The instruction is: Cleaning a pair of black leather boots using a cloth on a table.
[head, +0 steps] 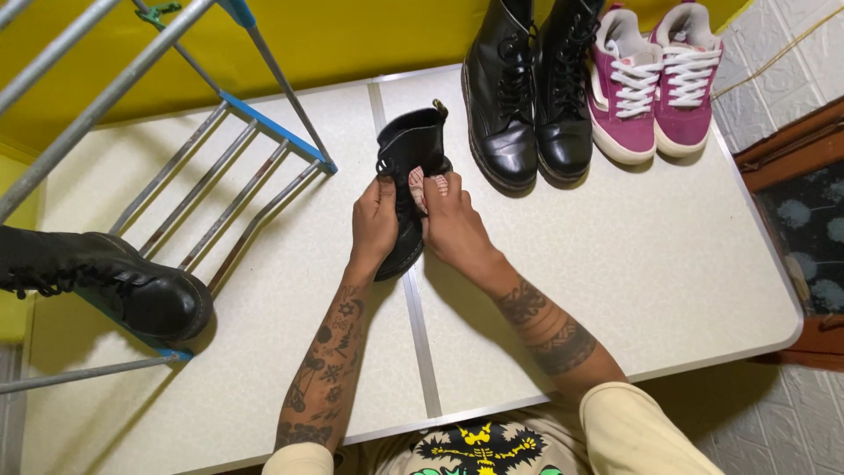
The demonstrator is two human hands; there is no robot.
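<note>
A black lace-up boot (411, 145) stands on the white folding table (615, 255), toe toward me. My left hand (374, 222) grips its left side near the laces. My right hand (450, 220) holds the right side, fingertips curled over the lacing at the front. Both hands press against the boot from either side. The boot's toe and lower front are hidden behind my hands.
A pair of black boots (527, 88) and a pair of pink sneakers with white laces (655, 79) stand at the table's far edge. A metal drying rack (220, 158) covers the left part, with another black boot (105, 281) resting on it. Tiled floor lies to the right.
</note>
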